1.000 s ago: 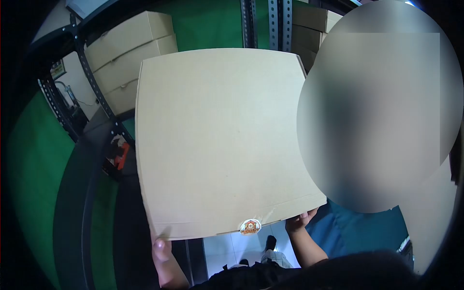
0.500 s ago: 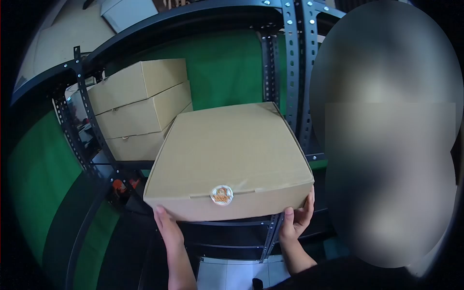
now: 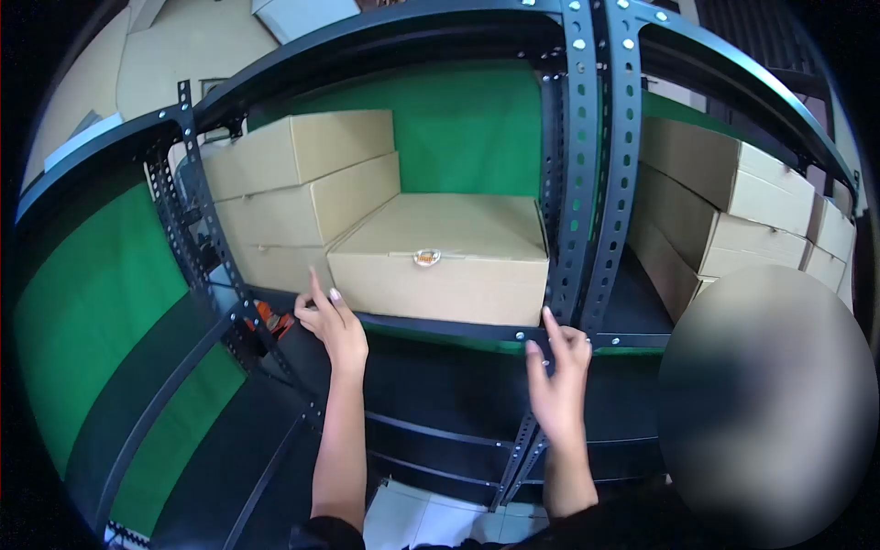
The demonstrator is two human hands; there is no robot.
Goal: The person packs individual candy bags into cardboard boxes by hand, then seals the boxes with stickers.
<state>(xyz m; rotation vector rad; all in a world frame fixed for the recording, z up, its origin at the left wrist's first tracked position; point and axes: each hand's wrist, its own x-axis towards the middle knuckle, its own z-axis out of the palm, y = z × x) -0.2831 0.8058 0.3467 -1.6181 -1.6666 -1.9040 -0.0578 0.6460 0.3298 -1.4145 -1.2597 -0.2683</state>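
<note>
A closed cardboard box (image 3: 445, 289) with a round orange-and-white sticker on its front flap rests on the black metal shelf (image 3: 440, 331). Its left side is close against a stack of three similar boxes (image 3: 275, 220). My left hand (image 3: 335, 325) is just below the box's lower left corner, fingers apart and pointing up, holding nothing. Near the lower right corner, my right hand (image 3: 560, 371) has its index finger and thumb stretched out and apart, with the index fingertip right at the corner. Neither hand grips the box.
Perforated upright posts (image 3: 576, 174) rise just right of the box. Beyond them, more stacked boxes (image 3: 724, 211) sit on the neighbouring shelf. Green cloth (image 3: 467, 128) hangs behind. An orange object (image 3: 271, 319) shows at lower left. A blurred patch covers the lower right.
The box has gone from both hands onto the shelf, beside the stack. My hands have let go and opened. The view has swung right, showing more boxes there.
</note>
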